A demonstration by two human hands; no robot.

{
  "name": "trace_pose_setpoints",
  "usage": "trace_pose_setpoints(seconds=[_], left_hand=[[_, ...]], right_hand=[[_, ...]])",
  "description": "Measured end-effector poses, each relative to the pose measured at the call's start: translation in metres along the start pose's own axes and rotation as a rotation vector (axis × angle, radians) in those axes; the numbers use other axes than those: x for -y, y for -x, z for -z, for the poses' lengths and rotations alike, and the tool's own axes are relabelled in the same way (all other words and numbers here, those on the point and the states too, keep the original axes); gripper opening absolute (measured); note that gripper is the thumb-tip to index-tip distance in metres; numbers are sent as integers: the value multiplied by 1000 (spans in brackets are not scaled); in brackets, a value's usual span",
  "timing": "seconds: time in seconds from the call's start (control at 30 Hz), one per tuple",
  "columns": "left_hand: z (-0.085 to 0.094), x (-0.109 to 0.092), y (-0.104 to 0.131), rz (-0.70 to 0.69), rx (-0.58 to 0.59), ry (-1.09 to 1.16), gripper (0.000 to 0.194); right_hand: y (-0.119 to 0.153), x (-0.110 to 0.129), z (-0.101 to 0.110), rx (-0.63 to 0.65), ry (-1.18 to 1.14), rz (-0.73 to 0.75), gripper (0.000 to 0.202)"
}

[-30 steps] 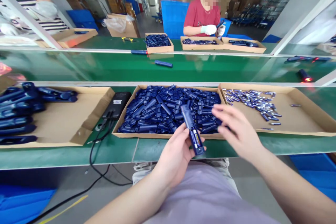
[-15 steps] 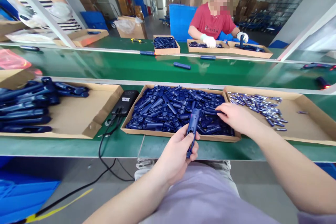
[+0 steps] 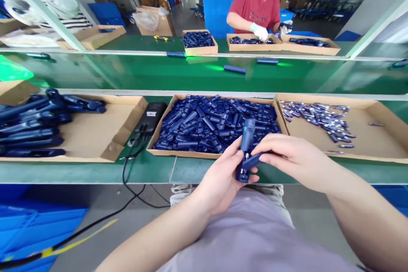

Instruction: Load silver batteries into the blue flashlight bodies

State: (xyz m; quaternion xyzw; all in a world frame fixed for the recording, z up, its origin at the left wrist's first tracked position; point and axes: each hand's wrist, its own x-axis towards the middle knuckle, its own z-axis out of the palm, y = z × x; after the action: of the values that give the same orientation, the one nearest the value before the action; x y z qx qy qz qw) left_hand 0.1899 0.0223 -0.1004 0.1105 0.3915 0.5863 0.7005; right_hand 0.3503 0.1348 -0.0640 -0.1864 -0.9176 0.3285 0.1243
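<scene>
Writing: "Persist" can be read on a red shirt (image 3: 255,6); one white label (image 3: 151,114) is stuck on one black box (image 3: 159,111), its marks too small to be read.
Left grip (image 3: 223,176): closed around one blue tube (image 3: 248,134); the tube is held at a slant by the front edge of the middle tray (image 3: 181,153), its slot partly uncovered and silvery contents glimpsed inside.
Right grip (image 3: 293,159): pinched shut on one blue cover (image 3: 252,160); the cover is angled across the slot.
Desk (image 3: 191,172): three large trays are lined up; blue parts (image 3: 191,123) are heaped in the middle one, too many to be counted; small batteries (image 3: 328,121) are scattered in the right tray (image 3: 366,144); blue housings (image 3: 32,129) are piled in the left tray (image 3: 92,140).
Green strip (image 3: 143,74): at least five blue pieces (image 3: 235,69) can be counted; green light is cast beside some.
People: two are seen, gloved.
</scene>
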Motion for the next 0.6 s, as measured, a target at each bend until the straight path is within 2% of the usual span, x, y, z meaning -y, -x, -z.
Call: trace_pose_setpoints(seconds=[0.07, 0.13, 0.27, 0.37, 0.5, 0.6], left_hand=[[0, 1, 0, 12, 18, 19, 41], [0, 1, 0, 25, 26, 34, 39], [2, 3, 0, 27, 34, 69, 37], [4, 4, 0, 29, 62, 76, 35], [4, 4, 0, 35, 105, 82, 30], [5, 4, -1, 0, 109, 48, 30]], right_hand=[[-4, 4, 1, 89, 19, 97, 21], [-7, 8, -1, 123, 15, 152, 22], [-10, 15, -7, 164, -42, 152, 26], [-9, 17, -12, 189, -138, -6, 23], [-8, 22, -17, 166, -455, -310, 13], [-9, 25, -19, 130, -551, -386, 13]])
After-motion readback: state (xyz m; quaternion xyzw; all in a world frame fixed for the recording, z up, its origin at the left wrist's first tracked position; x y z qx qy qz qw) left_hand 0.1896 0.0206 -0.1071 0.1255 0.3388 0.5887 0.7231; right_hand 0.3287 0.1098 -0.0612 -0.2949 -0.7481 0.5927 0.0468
